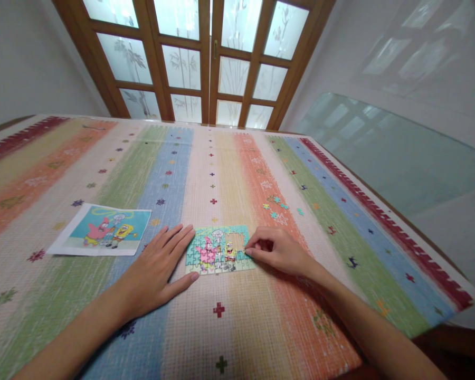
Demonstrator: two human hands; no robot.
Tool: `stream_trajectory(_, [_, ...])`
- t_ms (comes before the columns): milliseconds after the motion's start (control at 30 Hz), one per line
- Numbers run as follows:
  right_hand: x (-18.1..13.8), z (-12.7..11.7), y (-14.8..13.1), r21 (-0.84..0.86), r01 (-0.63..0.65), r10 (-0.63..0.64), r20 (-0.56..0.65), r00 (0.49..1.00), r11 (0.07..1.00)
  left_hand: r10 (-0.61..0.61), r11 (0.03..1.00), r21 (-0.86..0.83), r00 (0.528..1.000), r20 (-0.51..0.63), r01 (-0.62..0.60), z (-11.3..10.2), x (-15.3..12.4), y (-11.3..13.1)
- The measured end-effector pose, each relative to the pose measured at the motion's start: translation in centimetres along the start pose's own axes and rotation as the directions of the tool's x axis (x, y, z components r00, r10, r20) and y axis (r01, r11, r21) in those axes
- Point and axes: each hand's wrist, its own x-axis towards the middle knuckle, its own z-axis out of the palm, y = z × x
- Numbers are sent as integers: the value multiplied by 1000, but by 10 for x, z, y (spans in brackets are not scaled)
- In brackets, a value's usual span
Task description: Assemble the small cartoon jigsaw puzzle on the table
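Observation:
A jigsaw puzzle with cartoon figures on a teal ground lies flat on the striped tablecloth. Most of it is joined, and a bare gap shows in its upper right part. My left hand rests flat with fingers stretched, its fingertips and thumb at the puzzle's left edge. My right hand is closed in a pinch at the right edge, beside the gap. Between thumb and forefinger is a small puzzle piece, mostly covered by the fingertips.
Several loose puzzle pieces lie beyond my right hand on the orange stripe, one farther right. A printed reference picture lies left of my left hand. The striped tablecloth covers the table; wooden glass-paned doors stand behind.

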Motion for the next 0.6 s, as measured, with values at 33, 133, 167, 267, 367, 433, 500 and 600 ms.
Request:
stream_trajectory(33, [0, 1, 0, -2, -9, 9, 2, 1000, 1000, -3, 1000, -4, 1000, -1, 3, 0, 0, 0])
stream_trajectory(133, [1, 3, -1, 5, -29, 29, -4, 1000, 1000, -15, 1000, -17, 1000, 2, 15, 0, 0, 1])
stream_trajectory(167, [1, 3, -1, 15, -35, 35, -8, 999, 999, -20, 1000, -18, 1000, 4, 20, 0, 1, 1])
stream_trajectory(267, [1, 4, -1, 39, -65, 66, -12, 998, 997, -21, 1000, -10, 1000, 14, 21, -1, 1, 1])
stream_trajectory(367, [1, 4, 0, 36, -82, 83, -10, 997, 996, -7, 1000, 2, 1000, 20, 7, -1, 1, 1])
stream_trajectory(433, [1, 5, 0, 17, -49, 50, -18, 999, 999, -4, 1000, 1, 1000, 22, 4, -1, 0, 1])
stream_trajectory(500, [-1, 6, -1, -25, 25, -25, -23, 999, 999, -12, 1000, -5, 1000, 24, 12, -1, 0, 1])
stream_trajectory(600, [-2, 9, -3, -99, 125, -126, -12, 992, 987, -23, 1000, -14, 999, 30, 24, 0, 0, 1])
